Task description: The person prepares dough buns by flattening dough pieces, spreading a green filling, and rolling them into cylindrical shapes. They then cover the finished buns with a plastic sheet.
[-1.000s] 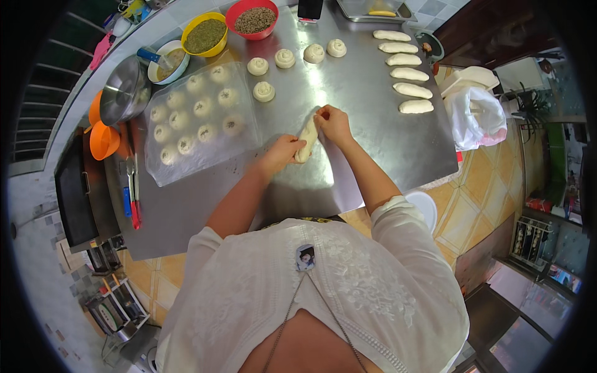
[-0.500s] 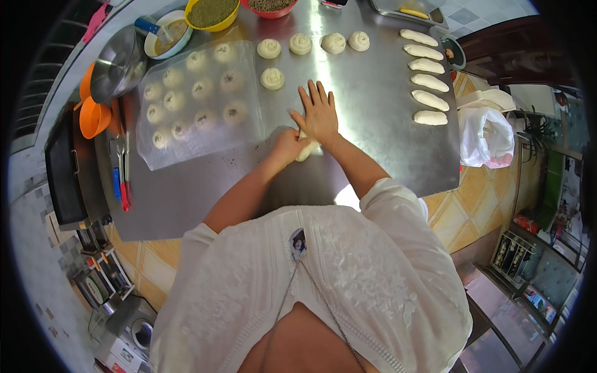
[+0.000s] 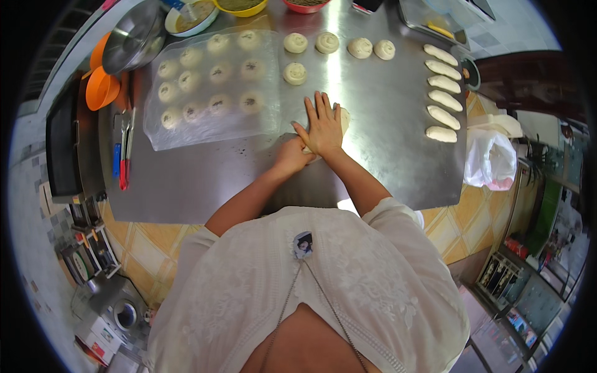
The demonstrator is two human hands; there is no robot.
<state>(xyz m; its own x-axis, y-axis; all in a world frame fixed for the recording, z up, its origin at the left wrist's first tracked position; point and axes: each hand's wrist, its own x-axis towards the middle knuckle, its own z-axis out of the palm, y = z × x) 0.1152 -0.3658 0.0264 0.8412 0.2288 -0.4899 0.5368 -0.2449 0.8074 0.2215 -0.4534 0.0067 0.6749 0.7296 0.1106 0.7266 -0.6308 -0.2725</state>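
Note:
My right hand (image 3: pixel 324 132) lies flat with its fingers stretched out, its palm pressing on a piece of dough (image 3: pixel 346 121). A pale strip of that dough shows along the right edge of the hand; the rest is covered. Close against its wrist, my left hand (image 3: pixel 291 156) is closed on the near end of the dough. Beyond my fingertips sits a coiled dough round (image 3: pixel 295 73). Several more coiled rounds (image 3: pixel 327 43) stand in a row behind it. To the right, dough strips (image 3: pixel 444 84) lie in a column on the metal table (image 3: pixel 385 168).
A clear plastic sheet (image 3: pixel 205 133) covers several dough rounds at left. Tongs (image 3: pixel 127 146), orange bowls (image 3: pixel 102 88) and a steel bowl (image 3: pixel 134 37) lie along the left side. Yellow and red bowls (image 3: pixel 305 5) stand at the back. A metal tray (image 3: pixel 423 34) sits at back right.
The dough now reaches out past the right side of my right hand; before, it showed only near my left hand. The whole view has shifted, so the table things appear farther right and higher.

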